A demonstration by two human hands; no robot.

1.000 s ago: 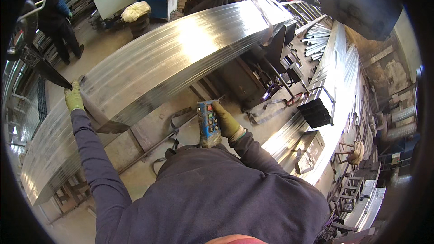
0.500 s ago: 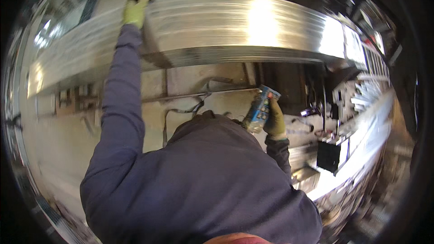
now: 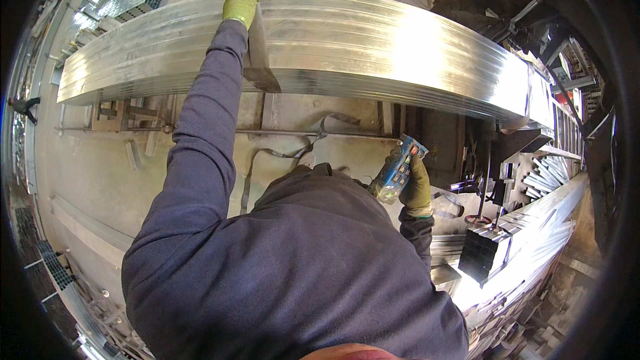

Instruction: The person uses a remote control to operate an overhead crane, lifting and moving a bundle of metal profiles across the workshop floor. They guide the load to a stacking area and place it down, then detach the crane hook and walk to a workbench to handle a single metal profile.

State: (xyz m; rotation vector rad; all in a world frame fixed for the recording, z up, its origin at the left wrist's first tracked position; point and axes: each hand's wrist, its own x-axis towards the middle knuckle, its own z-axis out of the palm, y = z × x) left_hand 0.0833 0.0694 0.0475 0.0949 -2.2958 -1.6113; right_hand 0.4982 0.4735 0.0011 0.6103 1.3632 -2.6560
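A long bundle of shiny metal tubes (image 3: 327,33) runs across the far side. My left hand (image 3: 241,7), in a yellow-green glove, is closed around a dark flat strap (image 3: 259,47) at the bundle's far edge. The strap lies across the top of the tubes, its near part hanging over their near side. My right hand (image 3: 418,187), also gloved, is low by my right side. Its fingers wrap a blue handheld remote control (image 3: 400,167) with rows of buttons and a red spot near its top. Clear plastic seems to cover the remote.
A loose grey strap (image 3: 293,153) trails on the floor before me, near a thin bar (image 3: 287,135). At right stand a black-ended stack of tubes (image 3: 480,253) and long bright profiles (image 3: 533,240). More tubes (image 3: 137,0) lie far left. A distant person (image 3: 25,108) is at the left edge.
The view has turned and is sharper. My left hand and the strap appear farther right in the picture. The right hand still holds the remote control, slightly lower and farther right.
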